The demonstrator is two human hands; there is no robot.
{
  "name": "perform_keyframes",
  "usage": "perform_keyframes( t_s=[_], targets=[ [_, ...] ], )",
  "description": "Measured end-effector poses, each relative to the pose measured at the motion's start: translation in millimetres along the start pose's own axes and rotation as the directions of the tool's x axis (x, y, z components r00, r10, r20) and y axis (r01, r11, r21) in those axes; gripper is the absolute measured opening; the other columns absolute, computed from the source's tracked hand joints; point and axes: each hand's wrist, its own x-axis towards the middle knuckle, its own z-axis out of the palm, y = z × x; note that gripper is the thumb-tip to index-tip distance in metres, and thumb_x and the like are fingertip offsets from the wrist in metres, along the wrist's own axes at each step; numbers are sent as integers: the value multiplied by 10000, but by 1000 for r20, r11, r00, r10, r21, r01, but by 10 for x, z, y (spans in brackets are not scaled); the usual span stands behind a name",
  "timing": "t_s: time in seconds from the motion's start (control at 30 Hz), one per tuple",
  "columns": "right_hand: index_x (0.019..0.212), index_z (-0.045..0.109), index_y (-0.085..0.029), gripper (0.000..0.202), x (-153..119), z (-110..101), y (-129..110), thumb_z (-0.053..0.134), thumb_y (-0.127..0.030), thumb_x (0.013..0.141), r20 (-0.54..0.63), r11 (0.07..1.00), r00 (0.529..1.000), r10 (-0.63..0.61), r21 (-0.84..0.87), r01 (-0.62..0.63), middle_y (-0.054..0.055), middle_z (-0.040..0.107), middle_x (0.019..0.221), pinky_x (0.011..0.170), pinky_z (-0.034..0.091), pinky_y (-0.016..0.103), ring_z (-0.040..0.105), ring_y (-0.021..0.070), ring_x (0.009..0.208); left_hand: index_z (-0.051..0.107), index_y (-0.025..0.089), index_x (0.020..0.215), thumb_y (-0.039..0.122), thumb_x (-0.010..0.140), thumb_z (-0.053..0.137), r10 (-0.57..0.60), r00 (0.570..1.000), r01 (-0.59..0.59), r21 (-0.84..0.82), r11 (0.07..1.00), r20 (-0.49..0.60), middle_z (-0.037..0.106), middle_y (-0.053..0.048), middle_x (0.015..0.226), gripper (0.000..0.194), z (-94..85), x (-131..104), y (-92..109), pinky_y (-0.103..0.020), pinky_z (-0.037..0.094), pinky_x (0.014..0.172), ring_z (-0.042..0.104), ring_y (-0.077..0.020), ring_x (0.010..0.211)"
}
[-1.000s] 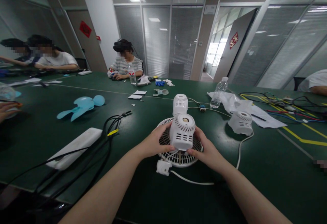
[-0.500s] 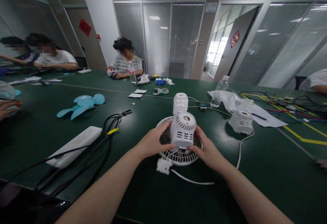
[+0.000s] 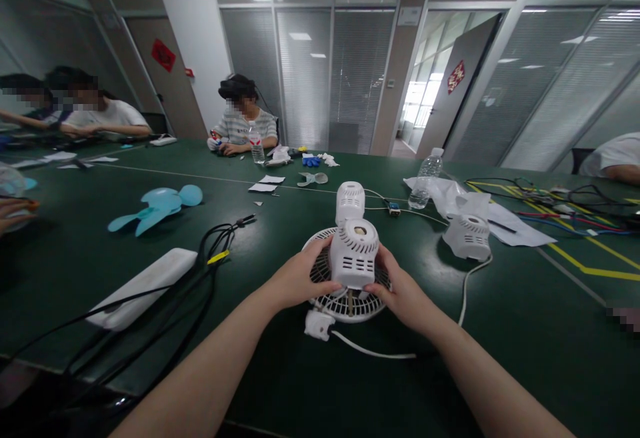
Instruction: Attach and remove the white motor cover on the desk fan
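A white vented housing (image 3: 354, 258) is held between my two hands over a round white fan grille (image 3: 345, 310). My left hand (image 3: 300, 274) grips its left side, thumb along the lower front edge. On the right side my right hand (image 3: 400, 286) grips it the same way. Another white housing (image 3: 350, 201) stands just behind. Below the grille, near my left hand, lies a small white part (image 3: 319, 325), with a white cord (image 3: 373, 350) beside it. What lies under the held housing is mostly hidden.
A white power strip (image 3: 145, 288) with black cables and a blue fan blade (image 3: 163, 206) lie left. To the right are a third white housing (image 3: 468, 237), a plastic bottle (image 3: 426, 178), white sheets and coloured wires. Several people sit around the table (image 3: 240, 178).
The view has shifted slightly, so everything appears a little further left. Both hands keep their hold on the white housing.
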Motion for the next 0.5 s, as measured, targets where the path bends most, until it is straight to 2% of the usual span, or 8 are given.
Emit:
perform_keyframes(
  t_s=[0.3,0.5],
  targets=[
    [1466,157,-272,843,20,-79,-16,683,-267,807,50,997,998,-25,70,22,100,410,1456,1141,295,503,399,253,1346,328,250,1395,430,661,759,4,998,2,-86,996,67,417,-113,1422,870,-45,12,11,-534,354,1053,430,-323,1280],
    [1471,137,-290,858,16,-44,27,684,-304,811,36,997,999,-39,63,36,87,379,1476,1145,280,509,380,250,1357,340,255,1387,432,656,760,2,999,1,-60,998,52,421,-102,1423,861,-47,4,21,-541,347,1057,425,-328,1281]
  ],
)
